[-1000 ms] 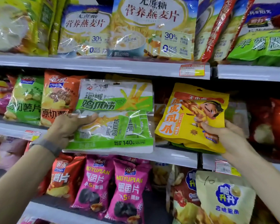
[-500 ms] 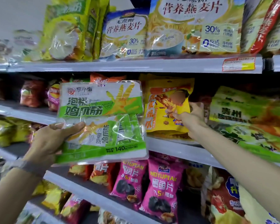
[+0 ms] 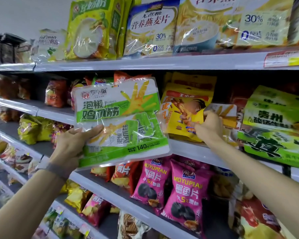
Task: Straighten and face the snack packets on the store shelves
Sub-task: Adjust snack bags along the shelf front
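Observation:
My left hand (image 3: 72, 144) grips a large green-and-white chicken-feet packet (image 3: 117, 118) by its lower left edge and holds it upright in front of the middle shelf (image 3: 188, 150). My right hand (image 3: 208, 126) reaches onto that shelf and pinches the right edge of a yellow packet (image 3: 181, 111) that stands upright there. More yellow packets of the same kind stand behind it. A paler packet (image 3: 226, 111) sits just behind my right fingers.
Green boxes (image 3: 273, 133) lie stacked to the right on the middle shelf. Oatmeal bags (image 3: 150, 28) fill the top shelf. Pink squid-chip bags (image 3: 185, 190) and orange crisp bags stand on the shelf below. More snack bags line the shelves to the left.
The view has swung left and closer. My right hand has set the yellow packet back onto the middle shelf among its kind. My left hand keeps holding the green packet.

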Demonstrator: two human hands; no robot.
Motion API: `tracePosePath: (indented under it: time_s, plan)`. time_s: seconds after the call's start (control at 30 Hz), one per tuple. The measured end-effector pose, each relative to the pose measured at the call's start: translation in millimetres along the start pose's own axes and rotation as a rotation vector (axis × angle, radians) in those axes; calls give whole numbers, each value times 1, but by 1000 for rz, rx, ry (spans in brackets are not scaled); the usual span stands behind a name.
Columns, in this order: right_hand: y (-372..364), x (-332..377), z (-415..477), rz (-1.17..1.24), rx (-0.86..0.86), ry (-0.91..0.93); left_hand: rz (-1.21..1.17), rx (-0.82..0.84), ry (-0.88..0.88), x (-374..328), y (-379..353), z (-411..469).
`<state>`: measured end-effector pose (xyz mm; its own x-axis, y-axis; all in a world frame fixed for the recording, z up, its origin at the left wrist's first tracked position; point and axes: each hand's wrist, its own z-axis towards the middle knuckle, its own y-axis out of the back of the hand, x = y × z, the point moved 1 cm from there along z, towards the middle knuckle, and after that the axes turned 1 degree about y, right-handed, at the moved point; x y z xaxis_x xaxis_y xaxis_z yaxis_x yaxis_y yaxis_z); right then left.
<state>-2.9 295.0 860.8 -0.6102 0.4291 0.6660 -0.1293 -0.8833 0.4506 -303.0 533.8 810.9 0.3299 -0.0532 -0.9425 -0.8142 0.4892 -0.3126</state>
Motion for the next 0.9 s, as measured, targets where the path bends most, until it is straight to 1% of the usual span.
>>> tracePosePath:
  time_s: [0.1, 0.13, 0.2, 0.27, 0.37, 0.47, 0.5, 0.53, 0.67, 0.7, 0.73, 0.9]
  plan:
    - [13, -2, -7, -276, 25, 34, 2, 20, 11, 2, -16, 0]
    - [17, -2, -7, -307, 34, 29, 2, 35, 4, 3, -23, -1]
    - [24, -1, -8, -288, 57, 29, 15, 57, -2, 1, -43, -6]
    - [28, -5, -10, -175, 105, 37, 22, 81, 5, 1, -63, -10]
    - [44, -9, -21, 112, 149, 60, -11, 154, 21, 2, -93, -7]
    - [70, -5, -43, 489, 250, -31, 5, 234, 44, 5, -126, 0]
    - [80, -7, -50, 573, 294, -70, 22, 256, 63, 6, -138, 1]
    - [89, -11, -54, 627, 298, -117, 32, 274, 83, 6, -152, 1]
    - [126, -33, -64, 817, 172, -254, 47, 359, 75, 6, -206, 0]
    - [136, -36, -66, 850, 170, -282, 50, 377, 67, 6, -219, -3]
    - [147, -41, -64, 828, 166, -282, 52, 385, 60, 8, -231, -6]
    - [185, -75, -57, 639, 27, -224, 93, 468, 58, 12, -287, -34]
